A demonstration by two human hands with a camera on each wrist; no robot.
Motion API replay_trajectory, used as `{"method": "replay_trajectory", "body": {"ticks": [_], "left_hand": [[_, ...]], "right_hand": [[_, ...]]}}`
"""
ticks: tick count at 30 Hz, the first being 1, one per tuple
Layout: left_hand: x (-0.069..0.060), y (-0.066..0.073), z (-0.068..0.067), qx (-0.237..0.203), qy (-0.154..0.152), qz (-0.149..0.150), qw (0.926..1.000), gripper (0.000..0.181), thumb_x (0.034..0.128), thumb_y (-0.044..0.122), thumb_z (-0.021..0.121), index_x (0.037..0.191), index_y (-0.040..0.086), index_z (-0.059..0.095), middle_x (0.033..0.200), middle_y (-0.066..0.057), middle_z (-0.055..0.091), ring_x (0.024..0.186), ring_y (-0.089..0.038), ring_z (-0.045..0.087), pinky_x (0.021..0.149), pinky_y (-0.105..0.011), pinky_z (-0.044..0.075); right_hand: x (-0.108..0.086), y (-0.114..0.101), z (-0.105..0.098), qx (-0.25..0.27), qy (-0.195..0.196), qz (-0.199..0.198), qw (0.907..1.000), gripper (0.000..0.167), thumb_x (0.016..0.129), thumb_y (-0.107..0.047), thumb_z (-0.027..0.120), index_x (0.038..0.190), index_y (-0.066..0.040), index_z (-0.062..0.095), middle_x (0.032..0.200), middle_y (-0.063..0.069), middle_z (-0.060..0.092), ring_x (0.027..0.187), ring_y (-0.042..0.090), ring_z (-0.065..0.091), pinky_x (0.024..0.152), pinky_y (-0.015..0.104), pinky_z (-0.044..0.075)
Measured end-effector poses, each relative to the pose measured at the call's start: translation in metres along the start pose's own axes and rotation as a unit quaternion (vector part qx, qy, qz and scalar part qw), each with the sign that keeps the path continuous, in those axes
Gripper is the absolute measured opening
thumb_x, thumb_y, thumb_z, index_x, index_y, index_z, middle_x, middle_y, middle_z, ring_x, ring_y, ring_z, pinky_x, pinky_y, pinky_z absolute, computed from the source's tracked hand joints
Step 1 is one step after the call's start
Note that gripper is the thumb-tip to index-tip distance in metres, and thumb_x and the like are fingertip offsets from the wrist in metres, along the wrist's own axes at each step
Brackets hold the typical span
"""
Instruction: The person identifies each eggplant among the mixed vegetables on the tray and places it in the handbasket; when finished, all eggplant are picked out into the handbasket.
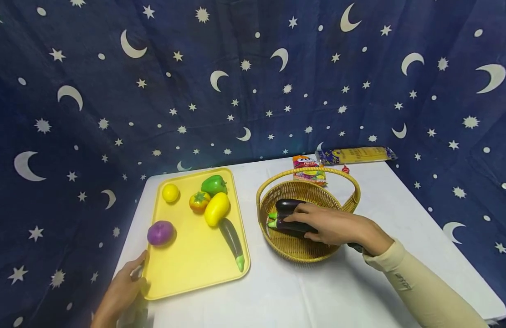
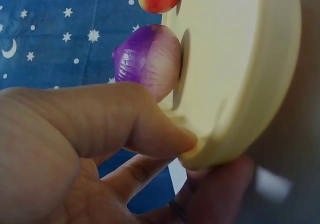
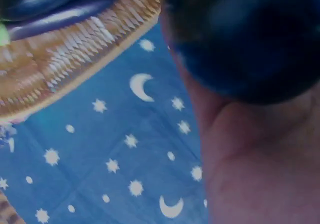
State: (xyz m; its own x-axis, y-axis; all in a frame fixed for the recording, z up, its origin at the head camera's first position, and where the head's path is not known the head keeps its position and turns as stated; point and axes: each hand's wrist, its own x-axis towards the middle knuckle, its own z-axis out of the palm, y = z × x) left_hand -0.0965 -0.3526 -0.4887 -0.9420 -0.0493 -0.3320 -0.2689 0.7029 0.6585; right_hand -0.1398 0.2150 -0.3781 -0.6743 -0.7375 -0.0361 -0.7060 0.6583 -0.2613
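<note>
My left hand [image 1: 125, 283] grips the lower left corner of a yellow tray [image 1: 187, 269]. In the left wrist view the thumb presses on the rim and fingers lie beneath. A purple onion [image 1: 160, 233] sits near that hand, on the tray. On the right, my right hand [image 1: 332, 224] reaches into a wicker basket [image 1: 302, 255], its fingers round a dark eggplant [image 1: 291, 226]. Another eggplant [image 1: 287, 205] lies behind it, both green stem ends facing left. Close to the palm, a dark rounded end [image 3: 245, 39] blocks much of the right wrist view.
The tray also bears a lemon [image 1: 170, 193], a green pepper [image 1: 214, 184], a red-yellow persimmon-like fruit [image 1: 199, 202], a yellow mango-like fruit [image 1: 217, 209] and an eggplant [image 1: 232, 241]. Behind the basket lie a colourful snack packet [image 1: 305, 163] and a long yellow package [image 1: 359, 155].
</note>
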Motion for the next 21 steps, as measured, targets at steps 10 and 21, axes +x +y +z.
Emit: {"method": "replay_trajectory", "body": {"ticks": [10, 21], "left_hand": [[-0.001, -0.001, 0.003, 0.016, -0.008, -0.007, 0.9998, 0.089, 0.0880, 0.000, 0.062, 0.168, 0.008, 0.024, 0.167, -0.037, 0.028, 0.130, -0.042, 0.051, 0.098, -0.042, 0.048], [-0.001, -0.001, -0.001, -0.018, -0.031, -0.024, 0.9991, 0.088, 0.0912, -0.003, 0.054, 0.170, 0.010, 0.018, 0.170, -0.036, 0.023, 0.158, -0.057, 0.016, 0.123, -0.076, 0.016]], "right_hand": [[0.022, 0.009, 0.023, -0.016, -0.134, 0.042, 0.9899, 0.049, 0.096, -0.022, 0.078, 0.143, -0.020, 0.064, 0.136, 0.011, 0.062, 0.121, 0.023, 0.063, 0.103, 0.045, 0.057], [0.030, 0.008, 0.033, -0.038, -0.135, 0.072, 0.9875, 0.051, 0.095, -0.021, 0.080, 0.142, -0.017, 0.061, 0.127, 0.013, 0.062, 0.119, 0.031, 0.064, 0.105, 0.051, 0.055]]}}
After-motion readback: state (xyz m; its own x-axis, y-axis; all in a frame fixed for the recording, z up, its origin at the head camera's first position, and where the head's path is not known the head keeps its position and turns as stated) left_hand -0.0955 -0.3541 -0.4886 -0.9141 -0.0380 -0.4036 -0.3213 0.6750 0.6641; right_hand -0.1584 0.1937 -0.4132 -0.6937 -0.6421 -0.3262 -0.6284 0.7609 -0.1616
